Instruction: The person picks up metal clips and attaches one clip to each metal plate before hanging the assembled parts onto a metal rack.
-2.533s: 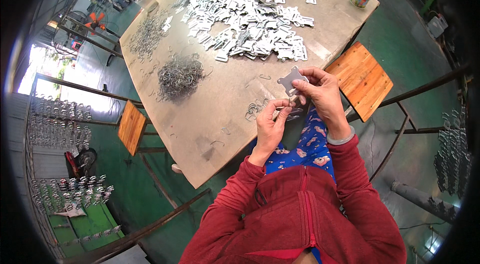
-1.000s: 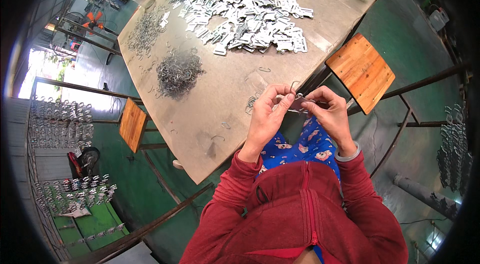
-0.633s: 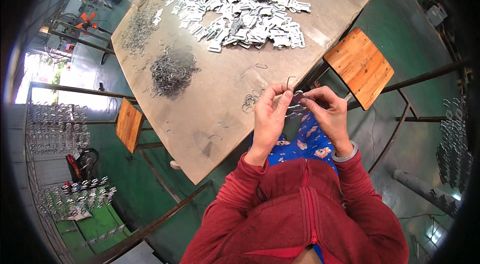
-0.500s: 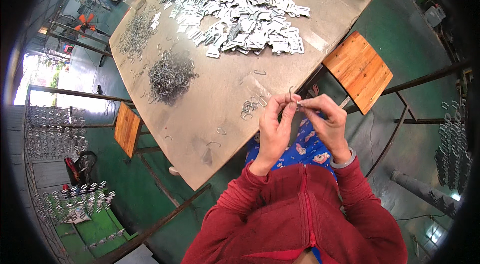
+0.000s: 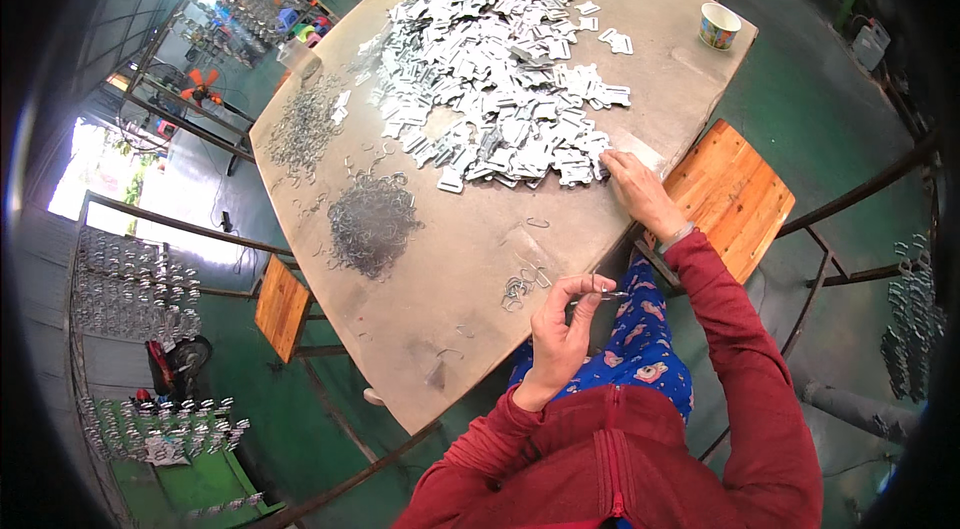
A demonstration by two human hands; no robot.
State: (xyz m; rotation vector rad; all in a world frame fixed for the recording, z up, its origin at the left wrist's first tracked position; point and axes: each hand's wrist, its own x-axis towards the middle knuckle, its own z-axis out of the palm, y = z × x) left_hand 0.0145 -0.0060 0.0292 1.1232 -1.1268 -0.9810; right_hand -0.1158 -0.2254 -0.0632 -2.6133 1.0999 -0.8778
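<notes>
My left hand [image 5: 560,339] is closed in a pinch, held over my lap just off the table's near edge. Between its thumb and forefinger is a small shiny metal hook [image 5: 613,295], partly covered by the fingertips. My right hand [image 5: 645,197] reaches out over the table, fingers stretched to the right edge of a large heap of flat silver metal buckles [image 5: 500,79]. Its fingertips touch the outermost pieces; no piece shows lifted in them. A few loose wire hooks [image 5: 518,289] lie on the table near my left hand.
On the brown table [image 5: 450,249] sit a dense pile of wire hooks [image 5: 372,224] and a scattered patch of small metal parts [image 5: 305,129]. A paper cup [image 5: 718,27] stands at the far right corner. Wooden stools [image 5: 728,197] flank the table.
My right hand has parted from my left and gone forward to the buckle heap. My left hand keeps its pinch near my lap. The view has shifted, showing more of the table's far side.
</notes>
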